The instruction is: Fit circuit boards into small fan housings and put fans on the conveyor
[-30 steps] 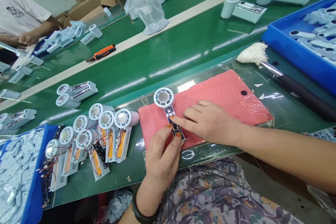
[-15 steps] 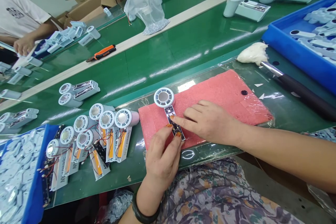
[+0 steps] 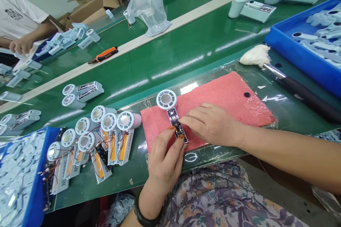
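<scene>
A small hand-held fan part (image 3: pixel 166 99) with a round white head and a dark circuit board (image 3: pixel 177 125) down its handle lies on a pink foam pad (image 3: pixel 226 95). My left hand (image 3: pixel 165 159) pinches the lower end of the board between thumb and fingers. My right hand (image 3: pixel 211 124) rests on the pad just right of the board, its fingers curled with their tips at the board's edge; nothing shows inside them.
Several half-built fans with orange batteries and red wires (image 3: pixel 106 138) lie left of the pad. Blue trays of white parts sit at far left (image 3: pixel 32 184) and upper right (image 3: pixel 293 53). A dark-handled brush (image 3: pixel 298 90), orange-handled pliers (image 3: pixel 103 54) and another person's hand (image 3: pixel 20 45) are farther off.
My right index finger, earlier stretched out onto the board, has drawn back so the fingers curl beside it. The left hand has kept its pinch. Fans on the belt drifted slightly right.
</scene>
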`<state>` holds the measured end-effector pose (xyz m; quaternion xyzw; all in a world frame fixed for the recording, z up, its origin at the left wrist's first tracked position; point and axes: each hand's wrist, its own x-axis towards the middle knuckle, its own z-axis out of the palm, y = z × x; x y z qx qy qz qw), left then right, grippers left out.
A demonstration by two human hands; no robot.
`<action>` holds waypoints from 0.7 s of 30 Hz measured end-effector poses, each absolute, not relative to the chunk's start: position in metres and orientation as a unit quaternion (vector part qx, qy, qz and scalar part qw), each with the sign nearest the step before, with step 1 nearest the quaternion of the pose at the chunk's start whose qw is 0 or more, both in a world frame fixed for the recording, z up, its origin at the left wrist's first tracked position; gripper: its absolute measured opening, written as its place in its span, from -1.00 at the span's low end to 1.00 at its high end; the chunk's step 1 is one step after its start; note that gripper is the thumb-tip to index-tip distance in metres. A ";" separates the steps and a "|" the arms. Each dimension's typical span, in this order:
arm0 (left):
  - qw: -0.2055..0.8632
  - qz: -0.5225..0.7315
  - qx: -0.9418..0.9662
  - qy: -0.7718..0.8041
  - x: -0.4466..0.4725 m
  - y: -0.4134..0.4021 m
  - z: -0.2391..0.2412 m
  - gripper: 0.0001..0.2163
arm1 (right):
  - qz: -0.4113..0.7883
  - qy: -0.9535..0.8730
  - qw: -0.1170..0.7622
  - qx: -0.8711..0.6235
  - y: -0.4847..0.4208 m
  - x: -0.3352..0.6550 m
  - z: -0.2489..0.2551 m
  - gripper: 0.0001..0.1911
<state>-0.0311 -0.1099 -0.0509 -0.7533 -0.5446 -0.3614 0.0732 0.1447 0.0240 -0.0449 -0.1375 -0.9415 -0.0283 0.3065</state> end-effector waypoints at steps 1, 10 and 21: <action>0.076 -0.360 -0.750 -0.549 -0.031 -0.110 -0.050 -0.76 | -0.023 -0.940 0.307 -0.147 0.024 0.145 -0.046 -0.71; 0.081 -0.313 -0.663 -0.675 -0.022 -0.106 -0.043 -0.23 | 0.082 -0.927 0.272 -0.245 0.032 0.143 -0.052 -0.71; 0.160 -0.274 -0.628 -0.711 -0.036 -0.105 -0.035 -0.39 | 0.144 -0.928 0.226 -0.258 0.035 0.142 -0.050 -0.76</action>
